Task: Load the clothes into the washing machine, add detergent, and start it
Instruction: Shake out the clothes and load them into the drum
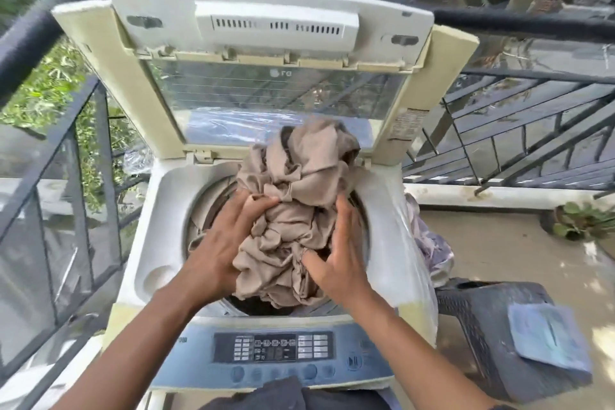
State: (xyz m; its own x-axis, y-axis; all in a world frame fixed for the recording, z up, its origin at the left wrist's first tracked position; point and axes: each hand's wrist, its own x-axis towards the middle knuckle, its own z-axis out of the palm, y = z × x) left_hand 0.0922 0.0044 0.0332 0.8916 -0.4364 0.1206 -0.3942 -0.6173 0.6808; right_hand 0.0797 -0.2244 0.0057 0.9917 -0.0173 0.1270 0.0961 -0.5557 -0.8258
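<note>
Both hands clutch a crumpled beige fabric bundle of clothes (293, 210) over the round drum opening of a white top-loading washing machine (166, 210): left hand (219, 240) with fingers dug into the bundle's left side, right hand (336, 256) with fingers spread and curled on its right side. Beyond the hands, the machine's hinged lid (266, 53) stands raised. Nearer than the wrists, blue control panel (273, 353) with buttons. Right of the right forearm, dark woven plastic basket (479, 326) carrying a flat pale-blue packet (549, 339). Black metal railing (66, 150) left of the left hand.
</note>
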